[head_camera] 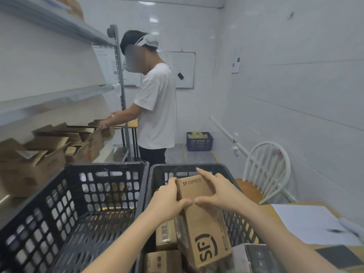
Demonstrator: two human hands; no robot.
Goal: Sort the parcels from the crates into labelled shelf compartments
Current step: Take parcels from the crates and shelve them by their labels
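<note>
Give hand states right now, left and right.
Left hand: grips the SF Express box by its left edge.
Right hand: holds the same box's right edge, index finger extended.

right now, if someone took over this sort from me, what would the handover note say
Left hand: grips the left edge of the SF Express box.
Right hand: holds its right edge near the top.
The box stands tilted in the right crate, over other parcels; the left crate sits beside it.
Done: box gripped, not yet out of the crate.
Left: lift it out, shelve it by label among the open cartons, then the remaining parcels.
</note>
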